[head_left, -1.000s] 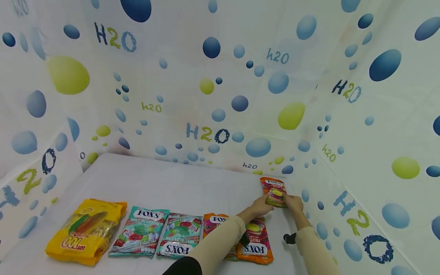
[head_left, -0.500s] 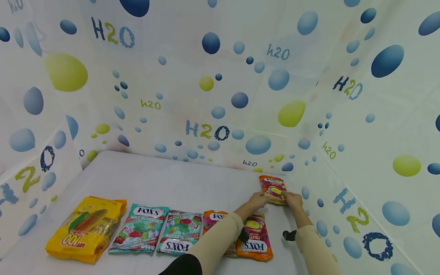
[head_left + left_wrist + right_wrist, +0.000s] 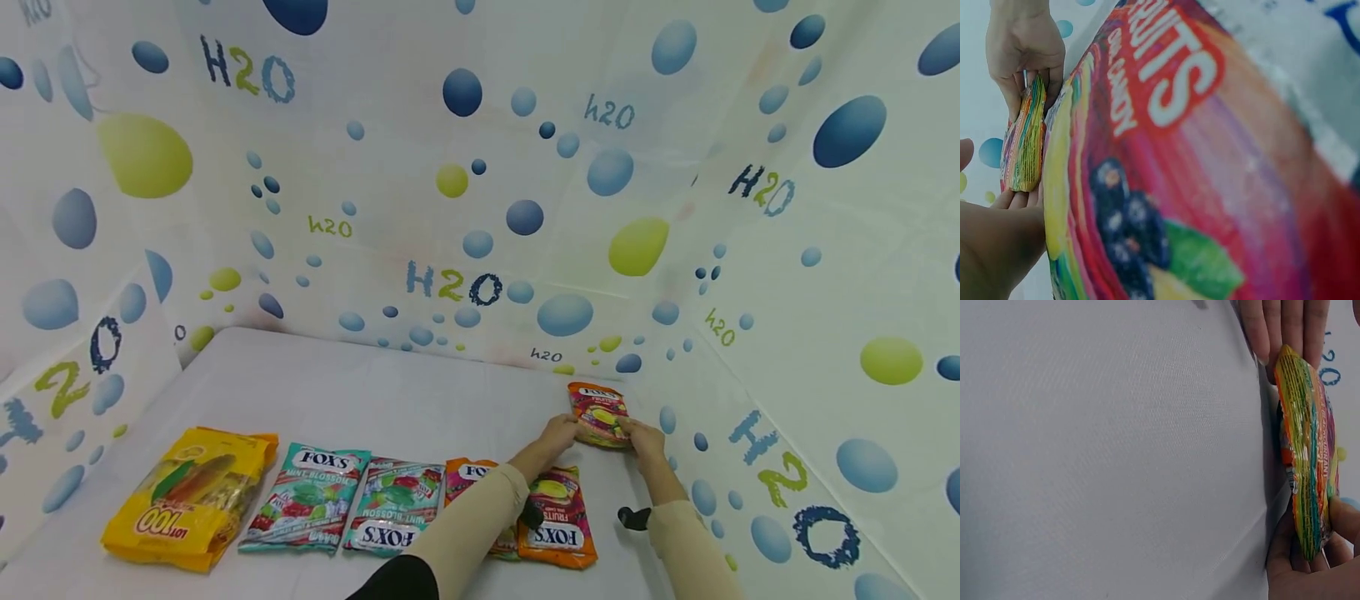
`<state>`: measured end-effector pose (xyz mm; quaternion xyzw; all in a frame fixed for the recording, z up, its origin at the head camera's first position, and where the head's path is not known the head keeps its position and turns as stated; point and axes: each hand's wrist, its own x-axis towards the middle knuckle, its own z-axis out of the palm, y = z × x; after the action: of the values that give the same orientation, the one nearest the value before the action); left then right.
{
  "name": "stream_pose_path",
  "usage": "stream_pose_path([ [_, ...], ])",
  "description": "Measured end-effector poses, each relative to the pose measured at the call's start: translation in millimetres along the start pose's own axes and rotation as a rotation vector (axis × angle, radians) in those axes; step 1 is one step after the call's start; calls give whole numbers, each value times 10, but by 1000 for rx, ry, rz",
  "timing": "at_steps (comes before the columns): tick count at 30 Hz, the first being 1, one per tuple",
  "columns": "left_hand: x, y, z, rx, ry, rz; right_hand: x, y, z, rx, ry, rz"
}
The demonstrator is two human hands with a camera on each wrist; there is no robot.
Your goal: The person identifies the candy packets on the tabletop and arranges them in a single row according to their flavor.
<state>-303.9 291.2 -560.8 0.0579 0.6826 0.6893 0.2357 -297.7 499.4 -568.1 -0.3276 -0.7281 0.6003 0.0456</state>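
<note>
A small orange and red FOX'S Fruits candy bag [image 3: 597,406] lies between both hands at the far right corner of the white surface. My right hand [image 3: 645,442] pinches its near right edge, thumb on the printed face and fingers behind, as the right wrist view shows. My left hand [image 3: 557,440] is at its left lower edge. In the right wrist view the straight fingers [image 3: 1294,328] of that hand reach behind the bag, and its thumb stands off the bag in the left wrist view. Another Fruits candy bag [image 3: 1210,156] fills most of the left wrist view.
Along the front lie a large yellow bag [image 3: 187,504], two green FOX'S Mint Blossom bags [image 3: 307,504] and two orange Fruits bags [image 3: 557,525], one partly hidden by the left sleeve [image 3: 472,525]. White curtain walls [image 3: 390,192] with blue and green dots enclose the surface.
The left hand has shifted slightly left along the bag's edge and its fingers have loosened. The bag and right hand stay almost in place; the head view tilts slightly.
</note>
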Motion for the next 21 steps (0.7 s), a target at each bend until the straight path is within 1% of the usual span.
stream_pose_path([
  [4,33,-15,-7,-20,15,10,-32,-11,21,19,9,12],
  [9,43,-17,-19,-57,43,1,-32,-9,28,25,3,15],
  [13,46,-10,-23,-80,44,-7,-12,10,25,48,-6,24],
  [17,52,-2,-36,-82,40,9,-16,15,29,60,-8,17],
  [21,40,7,-61,-82,19,30,-48,-5,32,73,-5,12],
])
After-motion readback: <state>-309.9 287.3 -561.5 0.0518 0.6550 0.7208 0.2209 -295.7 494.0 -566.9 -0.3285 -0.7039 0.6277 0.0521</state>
